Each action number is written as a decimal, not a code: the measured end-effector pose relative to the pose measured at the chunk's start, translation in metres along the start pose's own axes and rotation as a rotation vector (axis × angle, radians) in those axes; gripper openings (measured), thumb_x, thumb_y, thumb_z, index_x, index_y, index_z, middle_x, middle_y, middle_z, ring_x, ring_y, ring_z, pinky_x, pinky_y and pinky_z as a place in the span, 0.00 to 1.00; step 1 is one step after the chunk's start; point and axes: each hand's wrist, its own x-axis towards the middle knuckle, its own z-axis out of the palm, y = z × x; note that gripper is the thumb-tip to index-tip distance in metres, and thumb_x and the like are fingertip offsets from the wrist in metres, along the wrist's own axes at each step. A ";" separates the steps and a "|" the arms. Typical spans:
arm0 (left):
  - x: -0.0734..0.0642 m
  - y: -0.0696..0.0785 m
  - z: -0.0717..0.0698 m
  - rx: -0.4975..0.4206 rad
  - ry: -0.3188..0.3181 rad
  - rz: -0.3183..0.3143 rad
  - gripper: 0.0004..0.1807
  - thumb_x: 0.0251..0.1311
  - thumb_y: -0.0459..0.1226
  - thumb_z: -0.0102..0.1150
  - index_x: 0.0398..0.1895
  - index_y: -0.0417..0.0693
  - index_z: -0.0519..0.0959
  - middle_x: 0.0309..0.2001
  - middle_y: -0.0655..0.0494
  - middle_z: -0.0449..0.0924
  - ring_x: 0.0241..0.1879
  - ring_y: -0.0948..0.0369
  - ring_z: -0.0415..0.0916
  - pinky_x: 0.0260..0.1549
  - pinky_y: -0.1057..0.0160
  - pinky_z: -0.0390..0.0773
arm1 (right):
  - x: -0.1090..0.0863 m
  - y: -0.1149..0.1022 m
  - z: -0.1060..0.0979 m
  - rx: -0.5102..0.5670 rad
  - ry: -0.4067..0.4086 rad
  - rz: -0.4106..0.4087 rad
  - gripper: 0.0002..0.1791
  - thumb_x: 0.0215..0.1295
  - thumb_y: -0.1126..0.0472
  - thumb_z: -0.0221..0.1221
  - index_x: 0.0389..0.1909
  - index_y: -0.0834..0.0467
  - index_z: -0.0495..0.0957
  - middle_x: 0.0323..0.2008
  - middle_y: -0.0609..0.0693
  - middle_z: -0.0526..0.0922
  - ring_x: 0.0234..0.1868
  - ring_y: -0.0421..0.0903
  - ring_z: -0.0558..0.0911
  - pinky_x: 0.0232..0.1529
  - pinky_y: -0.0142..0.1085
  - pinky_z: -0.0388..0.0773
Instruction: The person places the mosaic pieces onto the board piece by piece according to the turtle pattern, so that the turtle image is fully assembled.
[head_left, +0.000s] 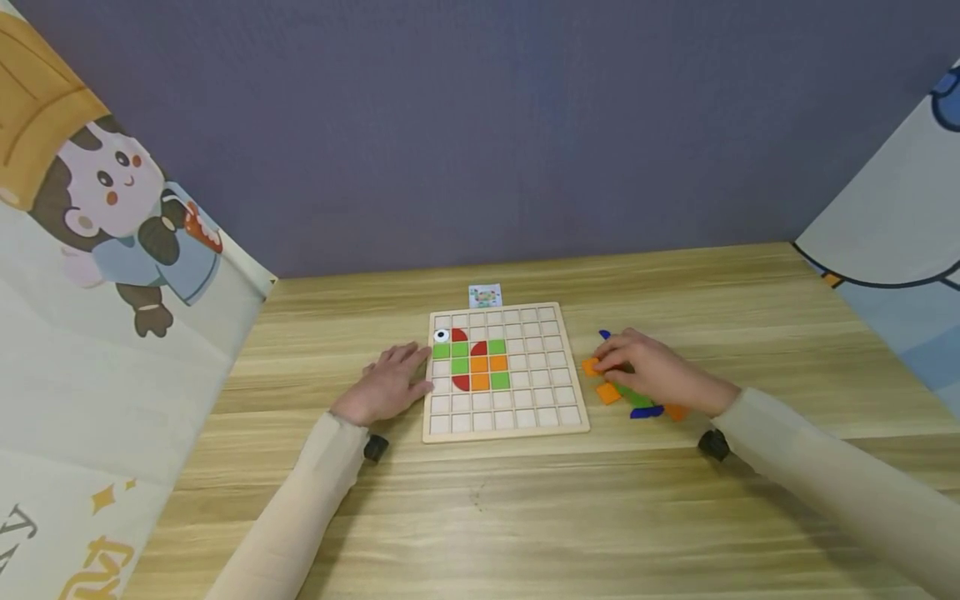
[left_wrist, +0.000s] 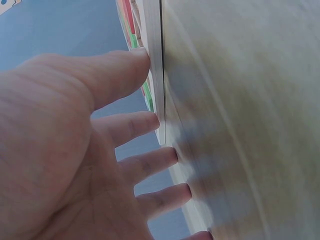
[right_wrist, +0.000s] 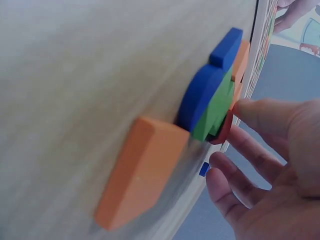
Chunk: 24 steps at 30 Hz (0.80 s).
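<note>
A wooden grid board [head_left: 542,417] lies on the table, with a white eye piece [head_left: 441,335] and red, green and orange tiles in its left half. My left hand [head_left: 387,385] rests at the board's left edge, fingers spread, and its thumb touches the rim in the left wrist view. Over a loose pile to the board's right, my right hand [head_left: 651,367] has bent fingers. Its fingertips touch an orange square [head_left: 590,367] and a dark red piece [right_wrist: 226,129]; whether they pinch either is unclear. Green pieces [right_wrist: 215,110] and a blue curved piece [right_wrist: 197,95] lie close by.
A small picture card [head_left: 485,296] lies behind the board. Another orange square [head_left: 608,393], a blue piece [head_left: 647,412] and an orange block [right_wrist: 142,172] lie around the right hand. A dark wall [head_left: 525,142] stands behind the table [head_left: 480,517].
</note>
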 end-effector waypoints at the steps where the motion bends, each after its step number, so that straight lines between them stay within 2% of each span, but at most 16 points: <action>1: 0.000 0.000 0.000 0.000 0.000 0.001 0.35 0.69 0.50 0.46 0.74 0.46 0.52 0.73 0.42 0.46 0.70 0.41 0.43 0.59 0.33 0.50 | 0.002 0.000 0.000 -0.003 0.002 0.007 0.12 0.57 0.66 0.66 0.43 0.58 0.85 0.48 0.50 0.79 0.48 0.48 0.74 0.47 0.45 0.74; 5: 0.000 0.000 0.000 -0.001 -0.002 -0.002 0.35 0.69 0.50 0.46 0.74 0.46 0.52 0.73 0.42 0.45 0.70 0.41 0.43 0.60 0.33 0.50 | 0.008 -0.001 -0.001 -0.005 0.005 0.033 0.10 0.56 0.66 0.66 0.40 0.57 0.86 0.46 0.48 0.80 0.48 0.49 0.74 0.47 0.45 0.75; 12: 0.000 0.002 -0.001 -0.002 -0.004 -0.006 0.35 0.69 0.50 0.46 0.74 0.47 0.52 0.73 0.42 0.45 0.70 0.41 0.42 0.60 0.34 0.49 | 0.013 0.000 0.004 -0.008 0.039 0.067 0.09 0.53 0.66 0.69 0.36 0.55 0.87 0.40 0.45 0.82 0.47 0.49 0.76 0.53 0.49 0.71; 15: 0.000 0.001 -0.001 0.000 -0.006 -0.008 0.35 0.69 0.51 0.46 0.74 0.47 0.52 0.73 0.42 0.45 0.70 0.41 0.42 0.60 0.34 0.49 | 0.013 0.000 0.005 -0.025 0.043 0.063 0.09 0.52 0.66 0.69 0.36 0.54 0.87 0.39 0.44 0.82 0.44 0.48 0.77 0.52 0.49 0.72; 22: -0.001 0.001 -0.001 -0.001 -0.010 -0.007 0.35 0.69 0.50 0.47 0.74 0.47 0.52 0.73 0.42 0.45 0.70 0.42 0.42 0.60 0.34 0.49 | 0.016 -0.004 -0.001 -0.049 0.062 0.049 0.09 0.50 0.67 0.70 0.33 0.54 0.86 0.34 0.42 0.81 0.37 0.43 0.76 0.39 0.40 0.76; 24: -0.001 0.001 -0.002 -0.005 -0.011 -0.009 0.35 0.69 0.50 0.47 0.74 0.47 0.52 0.73 0.42 0.45 0.70 0.42 0.42 0.60 0.34 0.49 | 0.017 -0.006 -0.004 -0.055 0.069 0.050 0.10 0.49 0.67 0.70 0.33 0.54 0.86 0.33 0.42 0.81 0.37 0.43 0.75 0.39 0.40 0.76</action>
